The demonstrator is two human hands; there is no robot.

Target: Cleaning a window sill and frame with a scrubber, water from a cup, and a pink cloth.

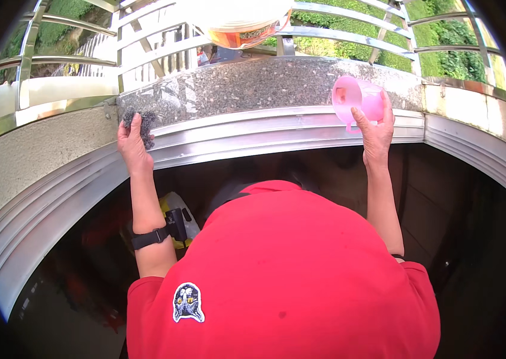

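My left hand (134,143) holds a dark mesh scouring pad (146,128) between thumb and fingers, over the left end of a speckled granite sill (253,85). In my right hand (378,130) is a pink translucent plastic cup (369,98), gripped around its side and tilted with its mouth towards the left. The cup's small handle points down, above the ribbed metal window track (298,123). Both hands are well apart, at either end of the sill.
A bucket (244,33) with an orange printed band stands at the sill's outer side, by the metal railing (356,38). More window track (46,197) curves along the left, beside a rough wall ledge (42,143). A yellow and white bag (190,220) lies below my left forearm.
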